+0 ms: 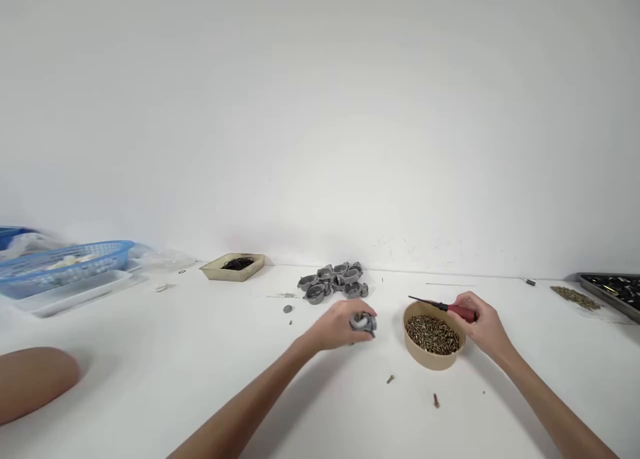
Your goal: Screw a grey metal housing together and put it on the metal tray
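Note:
My left hand (341,324) is closed around a grey metal fitting (364,323) with a white curved part showing in it. My right hand (481,322) grips a screwdriver (460,311) by its red handle. The dark shaft points left, over the far rim of a round tan bowl (433,360). Brass-coloured screws (433,335) fill much of the bowl. Two loose screws lie on the table in front of it, one screw (391,379) nearer the left hand and another screw (437,400) closer to me.
Grey fittings (331,282) are piled near the wall. Left of them sits a beige tray (233,267) with black rings. A blue basket (65,262) stands far left, above someone's arm (37,384). At right are a screw heap (575,297) and a dark tray (613,292).

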Action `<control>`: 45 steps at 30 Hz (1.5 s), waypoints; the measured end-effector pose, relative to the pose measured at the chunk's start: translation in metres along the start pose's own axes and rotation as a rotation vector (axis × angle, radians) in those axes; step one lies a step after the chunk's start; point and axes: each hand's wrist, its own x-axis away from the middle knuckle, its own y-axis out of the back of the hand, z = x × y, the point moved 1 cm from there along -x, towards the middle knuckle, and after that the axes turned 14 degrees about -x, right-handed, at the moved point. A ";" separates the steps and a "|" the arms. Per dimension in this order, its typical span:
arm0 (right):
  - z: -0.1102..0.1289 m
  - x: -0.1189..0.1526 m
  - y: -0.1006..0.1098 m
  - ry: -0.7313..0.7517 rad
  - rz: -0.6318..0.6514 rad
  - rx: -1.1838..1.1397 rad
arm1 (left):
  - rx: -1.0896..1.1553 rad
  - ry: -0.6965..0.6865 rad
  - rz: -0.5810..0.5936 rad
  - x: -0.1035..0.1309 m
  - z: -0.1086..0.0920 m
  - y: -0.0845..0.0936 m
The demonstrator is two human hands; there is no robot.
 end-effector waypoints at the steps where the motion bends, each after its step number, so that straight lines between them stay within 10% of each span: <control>1: 0.000 0.000 -0.001 0.015 0.031 0.032 | 0.030 -0.057 0.015 -0.008 -0.009 -0.006; 7: 0.000 0.000 0.001 0.088 0.228 0.262 | 0.234 -0.244 -0.005 -0.017 -0.027 -0.035; 14: 0.004 0.001 0.002 0.121 0.364 0.439 | 0.239 -0.140 -0.007 0.000 -0.014 -0.048; 25: 0.010 -0.015 0.002 0.512 0.155 0.456 | 0.191 -0.056 -0.242 0.000 -0.035 -0.051; 34: 0.060 -0.067 -0.117 0.368 0.432 0.556 | 0.257 0.012 -0.240 -0.005 -0.051 -0.050; 40: 0.039 -0.112 -0.222 0.160 0.510 0.676 | 0.367 0.125 -0.221 -0.006 -0.053 -0.051; 45: 0.010 -0.131 -0.259 0.027 0.516 0.738 | 0.482 0.221 -0.231 -0.007 -0.047 -0.052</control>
